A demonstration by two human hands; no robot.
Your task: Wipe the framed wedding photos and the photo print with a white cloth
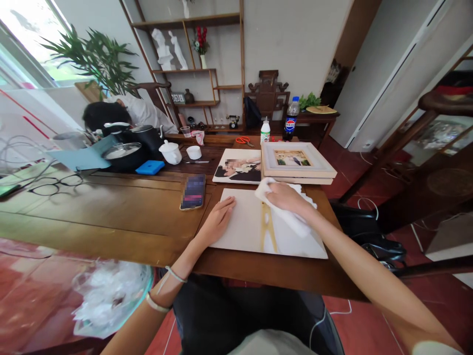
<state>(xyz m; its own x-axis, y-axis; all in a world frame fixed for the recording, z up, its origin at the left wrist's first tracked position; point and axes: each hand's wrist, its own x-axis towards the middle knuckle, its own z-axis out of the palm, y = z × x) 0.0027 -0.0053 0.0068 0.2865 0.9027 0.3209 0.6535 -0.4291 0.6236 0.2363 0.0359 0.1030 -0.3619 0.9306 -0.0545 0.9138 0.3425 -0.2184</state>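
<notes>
A flat white board (242,224) lies on the wooden table in front of me, with a yellow A-shaped stand or strut (267,229) on its surface. My left hand (220,219) rests flat on the board's left side, fingers stretched out, holding nothing. My right hand (284,196) presses a white cloth (297,222) onto the upper right of the board, its fingers gripping the bunched fabric. Part of the board and the top of the yellow piece are hidden under the cloth. Just beyond lie a photo print (238,167) and stacked picture frames (321,162).
A phone (192,192) lies left of the board. Farther back are a teapot (170,152), a blue box (150,167), orange-handled scissors (243,140), a white bottle (265,132) and a cola bottle (291,121). Another person (140,112) leans over at the far left.
</notes>
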